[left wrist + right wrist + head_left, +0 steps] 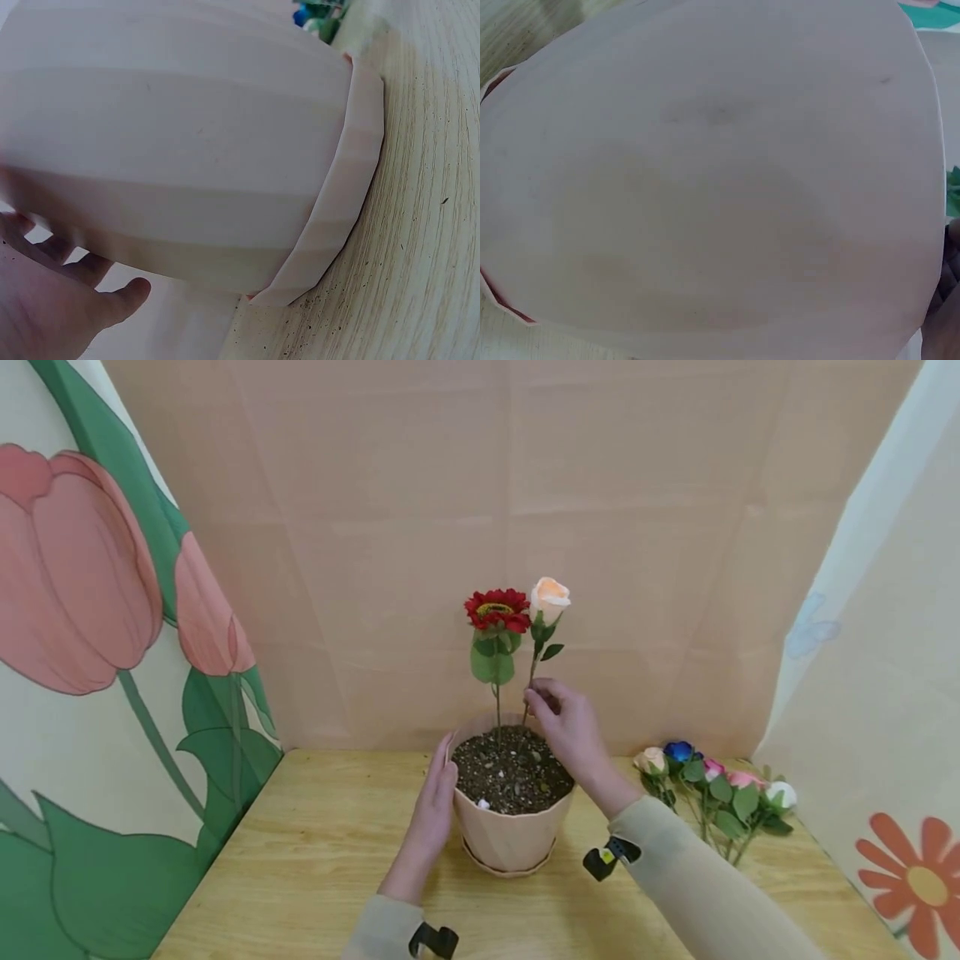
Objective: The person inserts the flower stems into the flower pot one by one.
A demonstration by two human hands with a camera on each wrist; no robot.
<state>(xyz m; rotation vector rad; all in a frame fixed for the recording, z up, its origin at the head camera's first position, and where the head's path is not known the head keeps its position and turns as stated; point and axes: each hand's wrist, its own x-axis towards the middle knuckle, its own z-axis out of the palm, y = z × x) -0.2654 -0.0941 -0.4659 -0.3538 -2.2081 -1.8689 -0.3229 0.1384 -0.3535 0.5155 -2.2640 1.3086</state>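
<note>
A pale pink flowerpot (513,839) full of dark soil (517,768) stands on its saucer (510,870). My left hand (435,797) rests against the pot's left side, its fingers along the wall near the rim; the left wrist view shows the faceted wall (172,135) close up. Above the back right of the soil, my right hand (570,722) pinches the stem of a peach artificial rose (550,600). The stem's lower end is at the soil's back edge; how deep it sits cannot be told. Left of it, a red artificial flower (498,610) stands upright in the soil.
Several artificial roses lie in a pile at the right, among them a blue one (679,751) and a white one (782,795). The wooden table (322,852) meets a plain backdrop (375,568) behind, with printed flower panels (82,568) on both sides.
</note>
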